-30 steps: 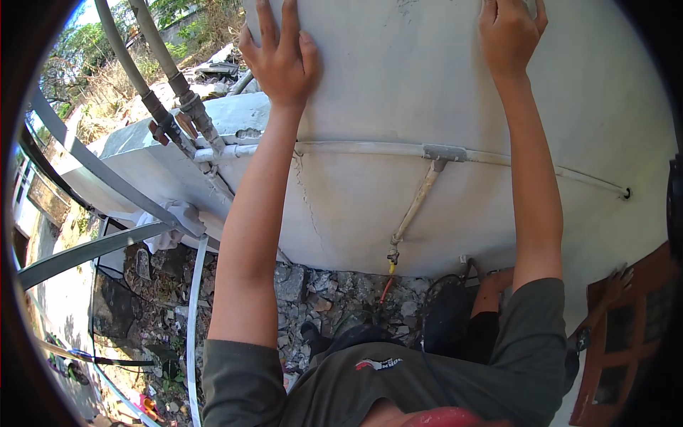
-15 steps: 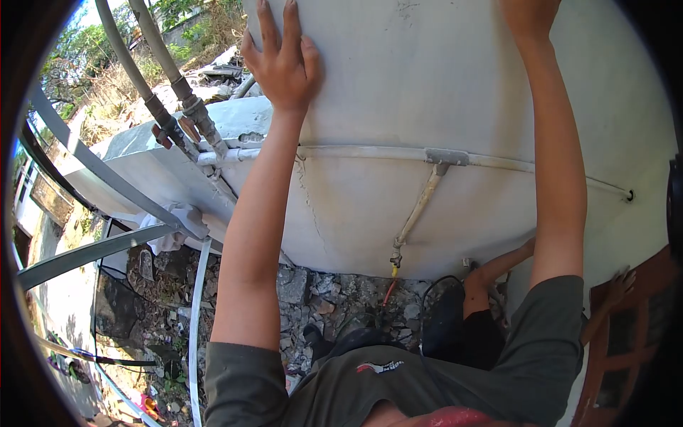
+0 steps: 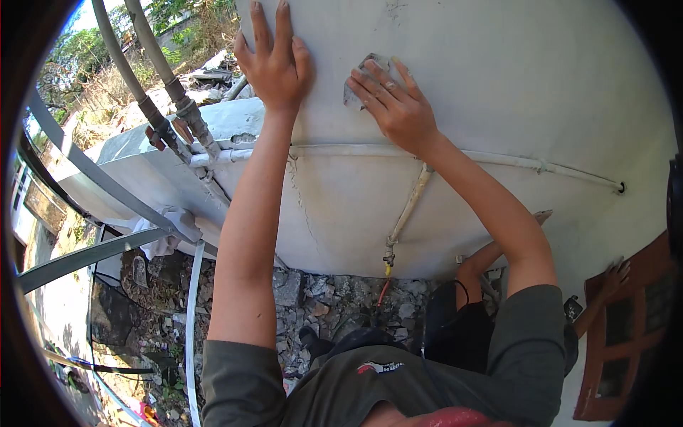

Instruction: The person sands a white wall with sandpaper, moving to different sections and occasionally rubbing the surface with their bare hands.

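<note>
We see L hand (image 3: 274, 80) flat on upper white wall (image 3: 498, 78), close to its L edge. Fingers spread w/ gaps, mostly straight, nothing in grasp; palm faces wall. R hand (image 3: 404, 114) is to the right of L hand, well apart, back of hand toward us. R fingers extended, slightly apart, laid over thin grey sheet (image 3: 351, 98), which they hold against wall; looks like sandpaper, we can't confirm. Sheet sits above horiz. pipe (image 3: 341, 151), its edges poking out past fingertips; the rest is under the hand. R thumb grip: can't tell, hidden.

R forearm crosses in front of pipe. Below, branch pipe (image 3: 410, 206) slants down to small valve (image 3: 388, 257) w/ yellow fitting + orange hose. Rubble (image 3: 319, 306) on ground along wall base. On our L: two grey pipes w/ shutoff valves, metal bars, white cloth (image 3: 161, 246) bunched by a bar joint. Thin crack in wall below pipe, near L forearm.

On our R we get another person's hand (image 3: 615, 277), fingers apart, at brown frame (image 3: 596, 349) w/ dark panes; door or window, can't tell.
</note>
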The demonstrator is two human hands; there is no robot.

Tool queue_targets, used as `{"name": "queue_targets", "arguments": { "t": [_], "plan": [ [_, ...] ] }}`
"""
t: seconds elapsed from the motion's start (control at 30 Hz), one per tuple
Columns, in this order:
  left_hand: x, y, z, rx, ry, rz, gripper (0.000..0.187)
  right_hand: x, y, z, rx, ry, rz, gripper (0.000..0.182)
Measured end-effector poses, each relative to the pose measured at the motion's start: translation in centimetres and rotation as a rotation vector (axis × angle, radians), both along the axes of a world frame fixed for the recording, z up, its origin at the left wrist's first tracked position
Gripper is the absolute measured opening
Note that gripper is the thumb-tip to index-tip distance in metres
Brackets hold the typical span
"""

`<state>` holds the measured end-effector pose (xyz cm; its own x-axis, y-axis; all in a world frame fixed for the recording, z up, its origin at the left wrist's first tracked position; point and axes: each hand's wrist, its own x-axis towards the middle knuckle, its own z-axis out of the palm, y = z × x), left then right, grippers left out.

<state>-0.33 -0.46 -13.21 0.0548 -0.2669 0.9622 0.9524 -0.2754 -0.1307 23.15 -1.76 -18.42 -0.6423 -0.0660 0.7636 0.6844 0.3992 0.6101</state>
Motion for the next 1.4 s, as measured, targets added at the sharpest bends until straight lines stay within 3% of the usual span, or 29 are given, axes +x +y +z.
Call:
{"name": "queue_targets", "arguments": {
  "t": [0.1, 0.17, 0.23, 0.3, 0.33, 0.43, 0.57, 0.7, 0.93, 1.17, 1.4],
  "plan": [
    [0.1, -0.1, 0.1, -0.011, 0.003, -0.001, 0.052, 0.9, -0.1, -0.4, -0.007, -0.113, -0.028, 0.04],
    [0.1, 0.0, 0.2, -0.019, 0.005, -0.003, 0.052, 1.9, 0.7, 1.6, 0.052, -0.216, 0.033, 0.04],
    [0.3, -0.1, 0.1, 0.013, -0.015, -0.016, 0.053, 3.5, 0.8, 6.0, 0.167, -0.168, -0.058, 0.039],
    [0.1, -0.7, 0.0, -0.091, -0.036, 0.028, 0.055, 5.9, 1.3, 10.3, 0.073, 0.055, -0.249, 0.047],
    [0.0, -1.0, -0.1, -0.183, -0.055, 0.066, 0.058, 6.0, -0.1, 13.7, 0.122, 0.174, -0.091, 0.04],
    [0.0, -0.8, -0.2, -0.18, -0.06, 0.078, 0.061, 8.9, 1.5, 17.7, 0.225, 0.443, -0.184, 0.041],
    [-0.1, -0.9, -0.2, -0.207, -0.068, 0.095, 0.061, 7.8, 2.9, 14.5, 0.259, 0.503, -0.151, 0.041],
    [-0.3, -0.6, -0.1, -0.156, -0.037, 0.051, 0.062, 4.5, 1.3, 8.8, 0.126, 0.515, -0.077, 0.042],
    [-0.3, -0.5, -0.2, -0.146, -0.025, 0.071, 0.061, 2.2, -2.0, -2.4, -0.272, 0.296, 0.046, 0.051],
    [-0.3, -0.2, -0.3, -0.145, -0.029, 0.108, 0.059, 5.2, -1.0, 0.2, -0.171, 0.185, -0.06, 0.052],
    [-0.4, -0.2, -0.4, -0.13, -0.028, 0.101, 0.06, 6.1, -0.1, 8.0, 0.046, 0.376, -0.15, 0.049]
  ]
}}
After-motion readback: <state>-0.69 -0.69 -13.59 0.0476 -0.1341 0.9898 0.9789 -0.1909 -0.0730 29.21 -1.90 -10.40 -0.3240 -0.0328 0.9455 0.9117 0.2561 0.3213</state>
